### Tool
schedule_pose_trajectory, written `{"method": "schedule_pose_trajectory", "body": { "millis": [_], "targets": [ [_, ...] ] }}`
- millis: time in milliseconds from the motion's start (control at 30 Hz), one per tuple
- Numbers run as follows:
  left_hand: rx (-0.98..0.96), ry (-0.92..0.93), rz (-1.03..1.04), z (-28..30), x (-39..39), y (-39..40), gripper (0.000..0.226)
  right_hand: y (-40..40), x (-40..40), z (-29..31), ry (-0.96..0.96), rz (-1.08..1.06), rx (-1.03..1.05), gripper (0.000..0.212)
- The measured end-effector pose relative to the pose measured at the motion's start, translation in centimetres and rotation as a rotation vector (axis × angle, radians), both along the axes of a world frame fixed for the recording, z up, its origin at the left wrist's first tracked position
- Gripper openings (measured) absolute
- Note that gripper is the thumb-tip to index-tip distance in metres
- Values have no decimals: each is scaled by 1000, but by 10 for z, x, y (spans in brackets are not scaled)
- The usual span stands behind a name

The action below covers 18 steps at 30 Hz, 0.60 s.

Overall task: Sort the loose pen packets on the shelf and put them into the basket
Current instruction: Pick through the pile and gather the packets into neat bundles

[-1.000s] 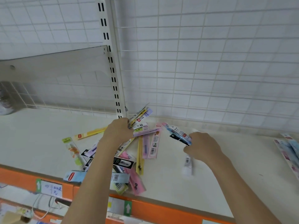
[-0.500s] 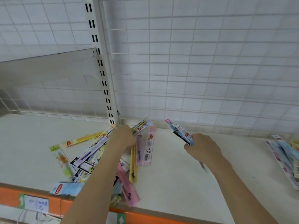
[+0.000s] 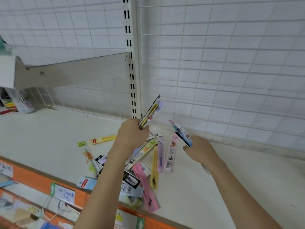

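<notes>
Since a second ago both hands have lifted a little off the pile: the bundle in the left hand now stands clear above the shelf, and the white packet that lay under the right wrist is no longer seen there.

Nearest is the orange front edge of the shelf (image 3: 41, 184), carrying a white handwritten price label with a green arrow tab (image 3: 63, 193). Just behind it, on the cream shelf board (image 3: 49, 134), lies the loose heap of flat pen packets (image 3: 142, 176): a long pink packet (image 3: 146, 187) reaching toward the edge, a pale blue packet with a red logo (image 3: 85, 183) at the left front, a black-and-white card packet (image 3: 131, 179) between them, and a slim yellow packet (image 3: 154, 169) beside a pink packet with a barcode (image 3: 170, 154). Further left lie a green-headed packet with an orange print (image 3: 87, 154) and, beyond it, a yellow packet with a red logo (image 3: 102, 139).

Above the heap the left hand (image 3: 132, 136) has its grip clamped on an upright bundle of packets, yellow, black and lilac (image 3: 151, 113), which fans up and to the right. Near it, the right hand (image 3: 200, 150) has its grip closed round a blue-and-white packet with a pink tip (image 3: 181, 133), tilted up to the left; a thin end shows below the wrist.

Behind stand the slotted white upright post (image 3: 132, 63), a grey shelf bracket (image 3: 74, 71) and the white wire grid back panel (image 3: 231, 63). At the far left a metallic can (image 3: 24, 101) is blurred.
</notes>
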<state>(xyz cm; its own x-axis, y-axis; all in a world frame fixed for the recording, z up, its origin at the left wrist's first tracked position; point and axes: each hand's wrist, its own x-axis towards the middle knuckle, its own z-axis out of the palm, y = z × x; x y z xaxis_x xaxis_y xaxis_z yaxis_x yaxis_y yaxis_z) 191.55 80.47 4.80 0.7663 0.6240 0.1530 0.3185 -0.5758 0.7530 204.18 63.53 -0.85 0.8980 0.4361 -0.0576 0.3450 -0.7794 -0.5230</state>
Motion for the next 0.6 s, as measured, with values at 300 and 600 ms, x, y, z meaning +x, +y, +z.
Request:
{"method": "schedule_pose_trajectory", "body": {
  "millis": [300,600],
  "targets": [
    [0,-34,9,-21,-11,0,36,34,-9,-10,48,18,-107,24],
    [-34,-81,21,-19,-14,5,7,33,3,-4,82,87,-220,2]
  ]
}}
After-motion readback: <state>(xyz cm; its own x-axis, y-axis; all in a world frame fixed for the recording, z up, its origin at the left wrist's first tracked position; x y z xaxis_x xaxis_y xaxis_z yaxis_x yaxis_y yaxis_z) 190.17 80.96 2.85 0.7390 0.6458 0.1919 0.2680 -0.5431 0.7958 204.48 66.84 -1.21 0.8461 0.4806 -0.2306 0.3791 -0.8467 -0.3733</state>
